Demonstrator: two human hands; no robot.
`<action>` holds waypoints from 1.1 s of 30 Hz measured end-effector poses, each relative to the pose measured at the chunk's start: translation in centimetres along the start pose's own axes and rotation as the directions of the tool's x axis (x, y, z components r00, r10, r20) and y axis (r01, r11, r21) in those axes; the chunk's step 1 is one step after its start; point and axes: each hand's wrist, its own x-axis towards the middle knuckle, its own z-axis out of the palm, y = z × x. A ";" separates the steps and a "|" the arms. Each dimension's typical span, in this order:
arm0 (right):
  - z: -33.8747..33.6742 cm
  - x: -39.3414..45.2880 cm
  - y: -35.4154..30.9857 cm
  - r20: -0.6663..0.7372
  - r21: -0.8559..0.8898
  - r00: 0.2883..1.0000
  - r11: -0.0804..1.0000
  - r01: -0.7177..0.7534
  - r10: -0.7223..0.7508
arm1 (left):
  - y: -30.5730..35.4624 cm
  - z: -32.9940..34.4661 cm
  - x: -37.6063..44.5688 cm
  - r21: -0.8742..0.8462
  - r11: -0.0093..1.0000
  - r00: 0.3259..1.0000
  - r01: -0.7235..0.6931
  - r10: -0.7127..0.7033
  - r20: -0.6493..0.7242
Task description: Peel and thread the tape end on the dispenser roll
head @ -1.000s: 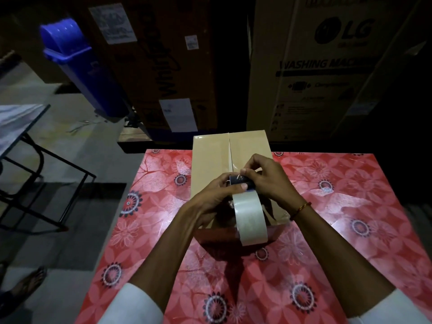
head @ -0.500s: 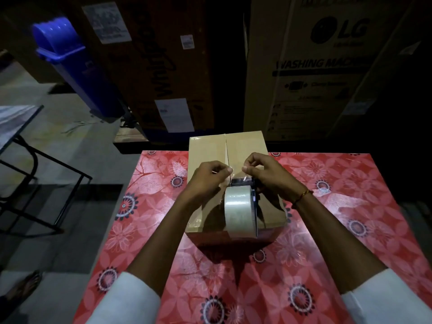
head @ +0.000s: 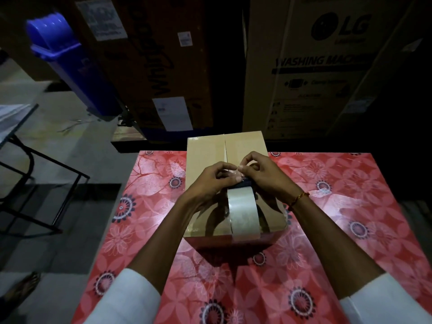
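A closed brown cardboard box (head: 205, 150) stands on a table with a red flowered cover (head: 350, 218). On the box top stands a roll of clear tape (head: 243, 213) in a dark dispenser, near the box's front edge. My left hand (head: 210, 181) and my right hand (head: 264, 176) meet just above the roll. Both pinch the loose end of the tape between thumb and fingertips, over the seam between the box flaps.
Large cartons stand behind the table: a dark one (head: 154, 66) and an LG washing machine carton (head: 315, 73). A blue bin (head: 67, 59) leans at the back left. A black metal frame (head: 46, 174) stands on the floor to the left. A sandalled foot (head: 21, 288) shows at lower left.
The roll has gone from tilted over the box's front edge to standing on the box top. My left hand has left the roll and come up beside the right at the tape end.
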 end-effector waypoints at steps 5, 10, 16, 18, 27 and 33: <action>0.7 0.5 0.5 -0.109 -0.044 0.993 0.998 0.039 -0.044 | 0.0 0.1 -0.2 0.017 0.999 0.998 0.038 -0.039 0.048; 0.6 0.6 0.3 -0.129 -0.025 0.991 0.999 0.042 -0.045 | 0.1 0.3 -0.4 0.026 0.999 0.995 0.042 -0.044 0.089; -0.3 0.6 -0.7 -0.021 -0.011 1.000 1.000 0.009 -0.009 | 0.4 0.9 0.0 0.012 1.000 0.997 0.019 -0.018 -0.081; -0.9 0.7 -1.2 0.028 0.069 0.997 0.995 -0.068 0.066 | 0.0 1.1 0.4 0.063 0.998 0.991 0.000 0.008 -0.137; -3.1 0.6 -0.8 0.147 0.312 0.979 0.932 -0.184 0.143 | -0.6 1.4 1.2 0.011 0.999 0.979 0.045 -0.042 -0.202; -1.3 0.0 0.9 0.066 0.244 0.994 0.964 -0.100 0.086 | -0.1 1.1 1.2 -0.090 0.993 0.983 0.078 -0.092 -0.161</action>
